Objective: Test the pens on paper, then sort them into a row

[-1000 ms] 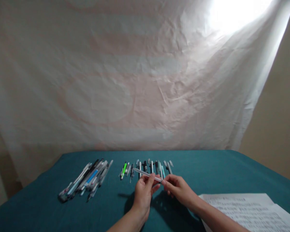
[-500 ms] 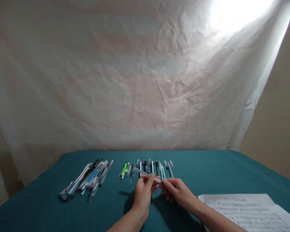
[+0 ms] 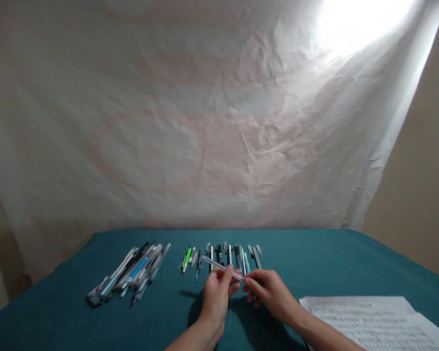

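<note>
A clear, slender pen (image 3: pixel 216 263) slants across the middle, its far end pointing up and to the left. My left hand (image 3: pixel 219 287) grips its body between thumb and fingers. At the pen's near right end, the fingertips of my right hand (image 3: pixel 265 288) are pinched together on it. Just beyond both hands lies a row of separate pens and caps, among them a green pen (image 3: pixel 186 259) at the row's left and a teal one (image 3: pixel 246 262) nearer the right. My fingers hide the lower ends of some pens.
A heap of many pens (image 3: pixel 135 273) lies on the dark green tablecloth (image 3: pixel 149 326) at the left. Sheets of paper with writing (image 3: pixel 366 319) rest at the front right. Behind the table hangs a pale, wrinkled sheet (image 3: pixel 219 146).
My right hand has shifted very slightly at the pen's end, while both hands keep their hold. The view has tilted a little.
</note>
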Demonstrator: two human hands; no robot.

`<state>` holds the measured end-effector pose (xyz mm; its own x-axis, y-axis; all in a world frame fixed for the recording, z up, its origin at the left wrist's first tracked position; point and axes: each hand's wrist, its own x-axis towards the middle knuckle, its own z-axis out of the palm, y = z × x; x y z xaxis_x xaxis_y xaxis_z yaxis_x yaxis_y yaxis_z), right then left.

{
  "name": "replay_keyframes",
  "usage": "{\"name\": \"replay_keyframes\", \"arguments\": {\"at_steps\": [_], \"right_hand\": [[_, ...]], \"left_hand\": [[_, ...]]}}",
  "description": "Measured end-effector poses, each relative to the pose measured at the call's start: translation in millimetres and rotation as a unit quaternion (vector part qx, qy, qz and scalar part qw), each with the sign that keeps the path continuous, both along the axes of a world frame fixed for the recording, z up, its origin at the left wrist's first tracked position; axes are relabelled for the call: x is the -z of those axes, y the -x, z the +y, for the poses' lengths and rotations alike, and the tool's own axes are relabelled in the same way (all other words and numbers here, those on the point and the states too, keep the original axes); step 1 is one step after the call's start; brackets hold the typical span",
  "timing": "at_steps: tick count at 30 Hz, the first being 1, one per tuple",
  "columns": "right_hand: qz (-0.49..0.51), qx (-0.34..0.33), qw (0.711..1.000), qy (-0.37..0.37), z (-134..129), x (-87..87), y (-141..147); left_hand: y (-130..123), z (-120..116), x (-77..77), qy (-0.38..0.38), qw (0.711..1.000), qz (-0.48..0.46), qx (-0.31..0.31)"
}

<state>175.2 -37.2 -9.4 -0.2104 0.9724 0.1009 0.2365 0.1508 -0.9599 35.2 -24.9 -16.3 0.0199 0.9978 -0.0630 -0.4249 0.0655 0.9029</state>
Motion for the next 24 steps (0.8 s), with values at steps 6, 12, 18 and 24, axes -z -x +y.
{"name": "replay_keyframes", "arguments": {"at_steps": [6, 12, 18, 24], "right_hand": [[-0.043, 0.026, 0.998, -0.043, -2.0, -1.5, -0.4], [-0.117, 0.1, 0.972, -0.178, -2.6, -2.2, -0.8], [-0.112, 0.079, 0.975, -0.176, -7.3, -7.2, 2.1], [-0.141, 0.082, 0.971, -0.176, 10.6, -12.1, -17.1]], "left_hand": [[-0.3, 0.1, 2.0, -0.003, 1.0, 0.012, 0.0], [0.6, -0.2, -0.7, 0.006, 1.0, 0.009, -0.006], [1.0, 2.9, 1.0, 0.028, 0.999, -0.025, 0.002], [-1.1, 1.2, -0.6, 0.034, 0.997, -0.061, -0.013]]}}
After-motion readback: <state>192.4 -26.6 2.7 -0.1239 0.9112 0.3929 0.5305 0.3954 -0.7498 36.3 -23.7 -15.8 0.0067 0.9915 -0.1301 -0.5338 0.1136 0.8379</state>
